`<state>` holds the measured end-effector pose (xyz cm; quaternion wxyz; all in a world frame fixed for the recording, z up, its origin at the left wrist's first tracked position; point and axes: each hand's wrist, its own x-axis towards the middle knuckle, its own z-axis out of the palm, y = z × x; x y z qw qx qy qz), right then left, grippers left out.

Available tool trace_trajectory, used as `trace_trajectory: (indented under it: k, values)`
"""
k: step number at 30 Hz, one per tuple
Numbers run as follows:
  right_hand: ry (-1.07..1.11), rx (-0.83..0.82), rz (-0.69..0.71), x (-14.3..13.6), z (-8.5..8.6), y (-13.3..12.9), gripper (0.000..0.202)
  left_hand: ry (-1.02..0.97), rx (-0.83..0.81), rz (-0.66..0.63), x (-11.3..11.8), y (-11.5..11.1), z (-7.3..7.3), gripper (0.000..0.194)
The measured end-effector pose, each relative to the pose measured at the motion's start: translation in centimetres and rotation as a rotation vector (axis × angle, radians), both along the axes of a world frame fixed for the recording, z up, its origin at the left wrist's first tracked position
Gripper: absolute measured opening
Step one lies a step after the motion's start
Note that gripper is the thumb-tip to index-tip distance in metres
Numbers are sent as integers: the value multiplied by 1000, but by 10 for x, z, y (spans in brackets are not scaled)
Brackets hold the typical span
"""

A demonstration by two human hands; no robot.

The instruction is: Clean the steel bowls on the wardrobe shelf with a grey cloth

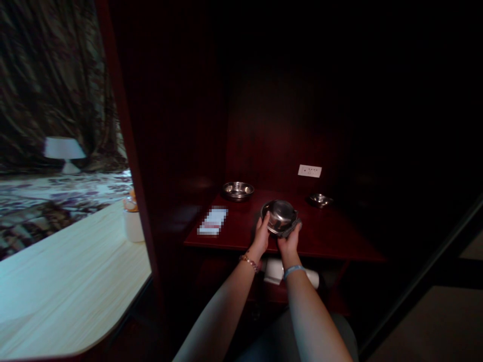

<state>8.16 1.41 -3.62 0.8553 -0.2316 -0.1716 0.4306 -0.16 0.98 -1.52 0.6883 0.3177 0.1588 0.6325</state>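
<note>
Over the front of the dark red shelf [320, 239], a shiny metal bowl [281, 213] is held in both hands, tilted. I cannot tell for sure whether its inside or its base faces me. My left hand [262, 234] grips the bowl's left rim, thumb on top. At the lower right rim, my right hand [290, 242] holds the bowl with a grey cloth [293, 229] pressed against it. A wider metal bowl [238, 191] stands at the back left of the shelf, and a small metal bowl [320, 200] at the back right.
A blurred-out white card or packet [213, 221] lies on the shelf's left. White objects [274, 270] sit on the lower shelf. A white socket panel [310, 171] is on the back wall. Left of the cabinet side [151, 125] are a pale wooden table [83, 271] and a lamp [65, 150].
</note>
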Motion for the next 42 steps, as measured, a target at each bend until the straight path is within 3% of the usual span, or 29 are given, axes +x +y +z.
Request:
trace_trajectory:
  k: [12, 26, 42]
  values:
    - [-25, 7, 34, 0, -1, 2, 56, 33, 49, 21, -1, -3, 2, 55]
    - [8, -3, 62, -5, 7, -5, 54, 23, 34, 178, 2, 7, -4, 52]
    - [-62, 43, 74, -5, 8, -7, 56, -64, -49, 156, 2, 8, -6, 42]
